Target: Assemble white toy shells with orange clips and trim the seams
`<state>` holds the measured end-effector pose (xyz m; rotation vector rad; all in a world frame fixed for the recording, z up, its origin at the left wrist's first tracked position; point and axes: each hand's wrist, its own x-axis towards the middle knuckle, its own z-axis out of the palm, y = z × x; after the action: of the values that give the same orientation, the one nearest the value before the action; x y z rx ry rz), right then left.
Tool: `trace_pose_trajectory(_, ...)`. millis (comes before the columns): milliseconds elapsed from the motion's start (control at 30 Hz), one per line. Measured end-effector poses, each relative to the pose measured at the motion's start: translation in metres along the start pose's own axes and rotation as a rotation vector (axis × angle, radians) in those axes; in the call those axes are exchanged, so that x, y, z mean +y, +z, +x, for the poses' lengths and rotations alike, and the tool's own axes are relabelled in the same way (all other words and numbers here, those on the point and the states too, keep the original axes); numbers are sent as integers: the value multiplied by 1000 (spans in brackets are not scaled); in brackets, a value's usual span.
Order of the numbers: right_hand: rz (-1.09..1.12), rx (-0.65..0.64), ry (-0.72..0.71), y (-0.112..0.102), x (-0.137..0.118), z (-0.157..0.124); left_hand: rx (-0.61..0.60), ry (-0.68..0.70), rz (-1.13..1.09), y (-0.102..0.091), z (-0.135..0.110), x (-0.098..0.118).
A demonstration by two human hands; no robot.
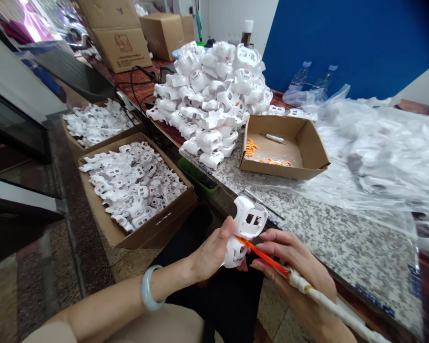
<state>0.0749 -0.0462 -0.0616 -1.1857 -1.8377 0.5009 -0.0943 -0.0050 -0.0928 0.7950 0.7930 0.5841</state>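
Tbl edge nr R hand

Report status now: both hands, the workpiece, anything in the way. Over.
Left hand gripping white molded plastic; right hand holding orange-ended tool. Tool's orange end at the plastic. Shallow cardboard box beyond, not between hands.

Wall, white, partly covered by a blue panel; work table, topped in speckled grey, with dark reddish wood grain exposed towards the far left; floor, laid in speckled tan tiles, crossed at left by a darker speckled strip; white frame, set at left beside dark panels; bright light, admitted at upper left.
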Motion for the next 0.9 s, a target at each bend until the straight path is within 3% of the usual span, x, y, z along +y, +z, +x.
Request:
trace_pose_trajectory(200,-63,3,-28,5,6,-7,-25,96,79,3,-1,6)
trace_pose_trajectory(433,-71,110,-154,6,0,-3,-3,111,183,14,-5,17)
trace_pose_trajectory(600,-89,156,-259,11,3,-4,-45,122,158,13,-2,14)
trace_pose_trajectory(900,-76,150,-285,14,4,-11,-87,110,184,12,-2,11)
